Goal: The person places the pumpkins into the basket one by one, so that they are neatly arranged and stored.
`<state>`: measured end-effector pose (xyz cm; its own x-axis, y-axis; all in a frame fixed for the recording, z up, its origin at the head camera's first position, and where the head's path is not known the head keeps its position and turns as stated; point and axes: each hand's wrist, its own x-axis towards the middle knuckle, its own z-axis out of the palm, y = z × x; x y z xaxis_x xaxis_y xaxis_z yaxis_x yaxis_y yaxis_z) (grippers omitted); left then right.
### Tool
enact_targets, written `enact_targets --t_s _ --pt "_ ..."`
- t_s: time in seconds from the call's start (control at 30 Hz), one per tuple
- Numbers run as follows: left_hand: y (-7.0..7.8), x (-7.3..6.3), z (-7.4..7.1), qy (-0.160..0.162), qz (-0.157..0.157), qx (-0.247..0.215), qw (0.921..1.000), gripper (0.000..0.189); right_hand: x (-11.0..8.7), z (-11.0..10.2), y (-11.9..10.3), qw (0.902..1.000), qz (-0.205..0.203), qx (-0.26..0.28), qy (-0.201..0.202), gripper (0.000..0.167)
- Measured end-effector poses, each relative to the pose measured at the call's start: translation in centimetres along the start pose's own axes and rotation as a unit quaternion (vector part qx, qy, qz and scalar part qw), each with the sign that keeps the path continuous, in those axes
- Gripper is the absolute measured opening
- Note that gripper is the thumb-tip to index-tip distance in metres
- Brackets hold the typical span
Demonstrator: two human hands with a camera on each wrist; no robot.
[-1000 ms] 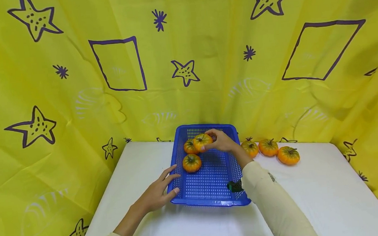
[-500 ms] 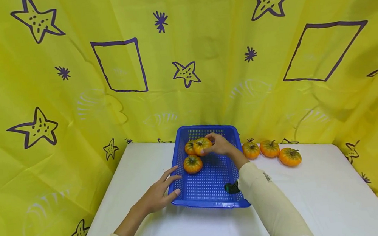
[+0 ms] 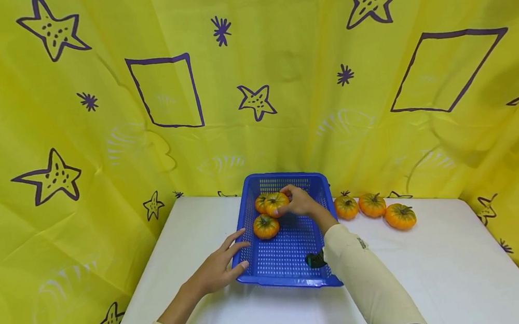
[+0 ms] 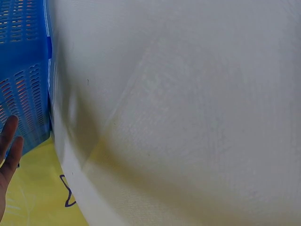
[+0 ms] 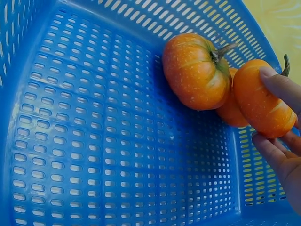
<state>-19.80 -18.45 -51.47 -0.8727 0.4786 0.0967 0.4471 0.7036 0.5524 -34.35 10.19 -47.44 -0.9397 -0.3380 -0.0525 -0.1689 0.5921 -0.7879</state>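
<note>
My right hand (image 3: 298, 201) grips a small orange pumpkin (image 3: 275, 203) between thumb and fingers, inside the blue plastic basket (image 3: 294, 280). In the right wrist view the held pumpkin (image 5: 261, 99) overlaps a second pumpkin (image 5: 231, 112) behind it. Beside them a third pumpkin (image 5: 195, 70) sits on the perforated floor, its stem up; the head view shows this pumpkin (image 3: 266, 227) nearer to me. My left hand (image 3: 217, 268) has its fingers spread, the tips at the basket's left rim. Part of that hand (image 4: 10, 146) shows beside the basket wall in the left wrist view.
Right of the basket, three more pumpkins stand in a row on the white table (image 3: 439, 270): one near pumpkin (image 3: 400, 216), a middle pumpkin (image 3: 372, 205) and one by the basket, a far pumpkin (image 3: 346, 207). A yellow curtain (image 3: 294, 137) rises behind the table.
The right hand has moved the held pumpkin slightly left and down toward the other two in the basket. The left hand has stayed at the rim.
</note>
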Motion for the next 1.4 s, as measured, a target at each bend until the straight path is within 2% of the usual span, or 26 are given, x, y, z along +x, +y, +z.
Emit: enact_targets --t_s 0.33,0.53,0.9,1.17,1.4 --pt "-0.1 -0.2 0.0 0.007 0.020 0.002 0.9998 0.051 -0.2 0.4 0.0 0.9999 -0.004 -0.011 0.009 0.069" --pt "-0.1 -0.2 -0.1 0.006 0.021 0.003 0.9998 0.052 -0.5 0.4 -0.2 0.9999 -0.002 -0.011 0.004 0.068" --pt "-0.1 -0.1 -0.1 0.004 0.020 0.001 0.9998 0.053 -0.6 0.3 0.4 0.9998 0.001 0.003 -0.019 0.066" --pt "0.0 -0.1 -0.2 0.003 0.017 -0.001 0.9999 0.053 -0.7 0.3 0.6 0.9986 0.002 0.010 -0.052 0.065" --pt "0.1 -0.2 -0.2 0.002 0.018 -0.005 0.9998 0.053 -1.0 0.7 0.5 0.9970 0.015 0.029 -0.071 0.064"
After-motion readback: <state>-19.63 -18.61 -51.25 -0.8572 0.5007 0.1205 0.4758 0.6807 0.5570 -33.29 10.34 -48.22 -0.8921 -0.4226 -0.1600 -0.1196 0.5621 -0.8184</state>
